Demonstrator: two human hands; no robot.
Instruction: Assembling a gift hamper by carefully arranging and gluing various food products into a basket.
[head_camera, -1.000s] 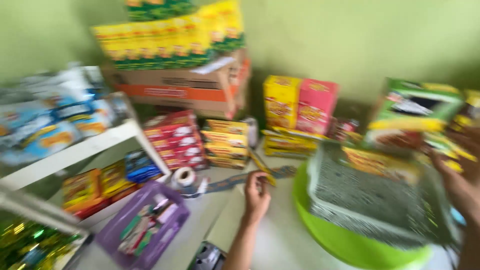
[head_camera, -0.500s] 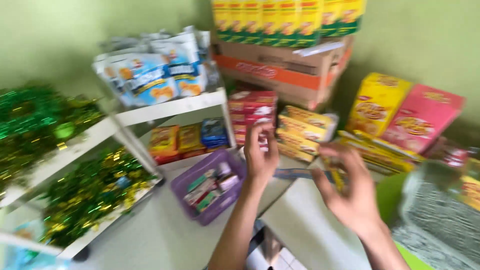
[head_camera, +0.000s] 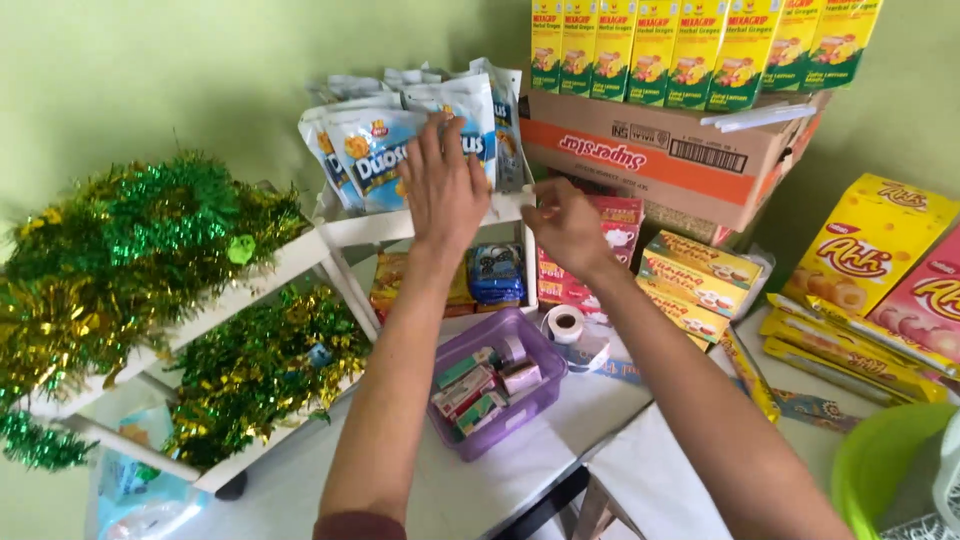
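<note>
Head view: we look down along both of our arms to a white shelf rack (head_camera: 400, 226) standing on the table (head_camera: 470, 490). Our left hand (head_camera: 445, 185) lies flat, fingers spread and slightly curled, against the blue-and-white snack pouches (head_camera: 375, 150) that stand in a row on the top shelf; the palm seems to steady them so they stay upright against the green wall. Our right hand (head_camera: 568, 225) hovers just beside the shelf's right end, thumb and fingers drawn together as if pinching something small, though we cannot tell what, if anything, sits between them. Below the hands, a purple tray (head_camera: 500, 385) of small packets rests on the table, with a roll of white tape (head_camera: 567, 323) just beside it. Green and gold tinsel (head_camera: 150, 250) is heaped on the rack's left shelves. A cardboard carton (head_camera: 670, 150) carries a row of yellow-green boxes (head_camera: 700, 45) on top, probably stacked there to save room.
</note>
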